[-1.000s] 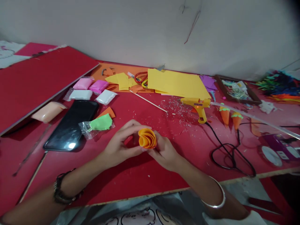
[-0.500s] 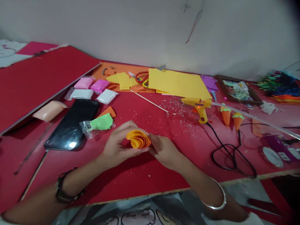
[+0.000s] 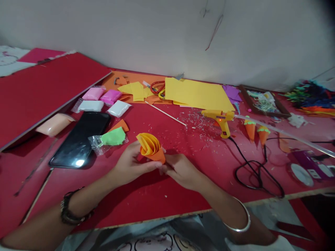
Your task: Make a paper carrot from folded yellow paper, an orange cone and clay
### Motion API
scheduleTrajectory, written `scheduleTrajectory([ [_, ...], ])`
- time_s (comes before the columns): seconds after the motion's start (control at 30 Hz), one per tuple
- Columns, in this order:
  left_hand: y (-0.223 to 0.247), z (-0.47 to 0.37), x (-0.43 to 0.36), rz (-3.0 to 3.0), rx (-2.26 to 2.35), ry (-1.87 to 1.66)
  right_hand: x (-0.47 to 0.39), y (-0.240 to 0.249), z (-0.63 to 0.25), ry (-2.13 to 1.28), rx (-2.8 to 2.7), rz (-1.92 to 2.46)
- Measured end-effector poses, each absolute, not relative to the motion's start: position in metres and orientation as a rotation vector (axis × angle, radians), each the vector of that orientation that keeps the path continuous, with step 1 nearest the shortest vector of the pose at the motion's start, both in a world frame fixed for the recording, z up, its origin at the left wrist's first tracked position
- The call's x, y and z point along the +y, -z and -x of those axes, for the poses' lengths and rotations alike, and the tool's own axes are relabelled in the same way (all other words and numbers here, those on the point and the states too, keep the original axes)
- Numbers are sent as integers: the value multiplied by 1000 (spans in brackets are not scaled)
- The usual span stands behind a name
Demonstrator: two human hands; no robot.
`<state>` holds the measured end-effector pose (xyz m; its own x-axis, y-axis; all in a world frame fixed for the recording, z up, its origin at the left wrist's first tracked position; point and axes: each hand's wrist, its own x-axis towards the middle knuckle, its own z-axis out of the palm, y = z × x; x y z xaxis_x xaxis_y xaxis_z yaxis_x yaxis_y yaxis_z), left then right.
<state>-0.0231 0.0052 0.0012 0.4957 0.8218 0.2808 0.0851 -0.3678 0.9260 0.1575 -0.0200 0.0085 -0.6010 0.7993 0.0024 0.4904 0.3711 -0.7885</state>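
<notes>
An orange paper cone (image 3: 151,148), rolled in several spiral layers, is held above the front of the red table (image 3: 146,205). Its wide, open end tilts up and to the left. My left hand (image 3: 131,163) grips it from the left, thumb along the near side. At the cone's lower right, my right hand (image 3: 181,170) has its fingers closed round the narrow end, which they hide. Left of the hands lie a bag of green clay (image 3: 113,136) and a black phone (image 3: 81,141).
A yellow glue gun (image 3: 221,120) with a lit light and looped black cord (image 3: 259,176) rests at right, near two small orange cones (image 3: 250,129). Yellow sheets (image 3: 199,93), scissors (image 3: 157,88) and a thin stick (image 3: 166,113) lie behind. Clay packets (image 3: 91,105) sit at left.
The rolled cone has tipped, so its orange outer side now shows and its open end has moved up and left. Both hands still hold it.
</notes>
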Motion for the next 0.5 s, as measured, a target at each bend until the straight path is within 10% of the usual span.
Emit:
scheduleTrajectory([
  [0.5,-1,18,9,-1849,689,-708,-20,-8,-156,-1064,-2396,1236],
])
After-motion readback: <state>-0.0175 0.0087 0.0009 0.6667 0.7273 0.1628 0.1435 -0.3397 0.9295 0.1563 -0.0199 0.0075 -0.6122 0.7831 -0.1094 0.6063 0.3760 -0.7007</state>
